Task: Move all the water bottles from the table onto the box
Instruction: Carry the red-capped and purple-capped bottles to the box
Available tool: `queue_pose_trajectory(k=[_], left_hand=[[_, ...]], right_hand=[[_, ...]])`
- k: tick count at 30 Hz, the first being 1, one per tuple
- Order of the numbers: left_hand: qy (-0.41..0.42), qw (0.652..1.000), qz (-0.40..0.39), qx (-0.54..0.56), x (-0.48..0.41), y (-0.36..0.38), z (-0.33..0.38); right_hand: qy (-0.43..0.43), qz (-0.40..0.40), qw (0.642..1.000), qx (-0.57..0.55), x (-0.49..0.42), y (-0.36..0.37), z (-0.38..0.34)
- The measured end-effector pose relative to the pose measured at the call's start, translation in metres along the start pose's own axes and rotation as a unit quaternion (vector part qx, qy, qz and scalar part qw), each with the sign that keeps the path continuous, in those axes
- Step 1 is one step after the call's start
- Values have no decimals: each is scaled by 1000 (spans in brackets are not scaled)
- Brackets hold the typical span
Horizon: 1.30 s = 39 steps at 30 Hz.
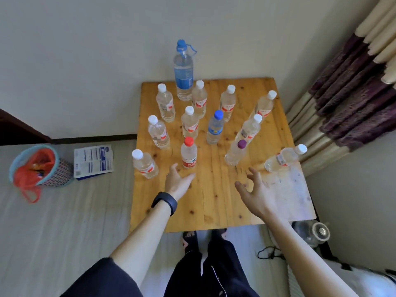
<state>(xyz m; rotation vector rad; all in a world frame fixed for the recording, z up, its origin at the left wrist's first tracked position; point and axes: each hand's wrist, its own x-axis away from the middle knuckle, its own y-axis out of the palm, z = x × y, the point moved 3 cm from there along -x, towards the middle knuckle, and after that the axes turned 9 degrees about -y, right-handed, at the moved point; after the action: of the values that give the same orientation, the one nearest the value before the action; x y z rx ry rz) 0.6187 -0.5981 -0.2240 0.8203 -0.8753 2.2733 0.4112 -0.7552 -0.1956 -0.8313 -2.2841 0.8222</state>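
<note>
1. Your left hand hung over the table with the fingers spread and loose, holding nothing. It sat just short of the red-cap bottle, not touching it.
2. That bottle looked like the left hand's pick. You'd have done well to wrap it low on the label, thumb one side and fingers the other, then lift straight up.
3. Your right hand was out too, with the fingers splayed and slightly hooked, holding nothing. It hovered near the purple-cap bottle, with a clear gap between them.
4. The same advice applied there: close round the body, not the cap, and lift before swinging away.
5. Every one of the bottles stood upright on the table, thirteen by my count, so the job looked barely begun. The box was out of shot, and I couldn't tell which way you had to carry.
6. On the floor at far left sat a basket with a red bag in it. A printed packet lay beside it.
7. The corner bottle stood just beside your left hand, at the table's left edge. A careless elbow could have tipped it off.
8. The tall bottle stood at the back behind two rows, best left until the front was thinned.
9. The right-edge bottle stood close to the right edge, near the curtain.
10. A jar sat low by the near right corner, with a cable on the floor beside it. Both were worth minding underfoot.
</note>
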Motion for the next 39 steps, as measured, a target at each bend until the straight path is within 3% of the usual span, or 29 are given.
queue_pose_trajectory(k=[4,8,16,24,39], left_hand=[[-9,998,23,54,-28,3,20],[34,997,64,28,-54,1,41],[80,995,13,-55,-84,8,56],[83,994,-35,-66,-52,10,21],[105,987,-63,-103,-18,36,-11]], right_hand=[[48,-17,998,-32,-55,6,13],[74,-22,996,-49,-104,8,16],[50,3,993,-110,-157,13,13],[45,9,989,-144,-110,9,13],[15,-35,997,-65,-49,65,16]])
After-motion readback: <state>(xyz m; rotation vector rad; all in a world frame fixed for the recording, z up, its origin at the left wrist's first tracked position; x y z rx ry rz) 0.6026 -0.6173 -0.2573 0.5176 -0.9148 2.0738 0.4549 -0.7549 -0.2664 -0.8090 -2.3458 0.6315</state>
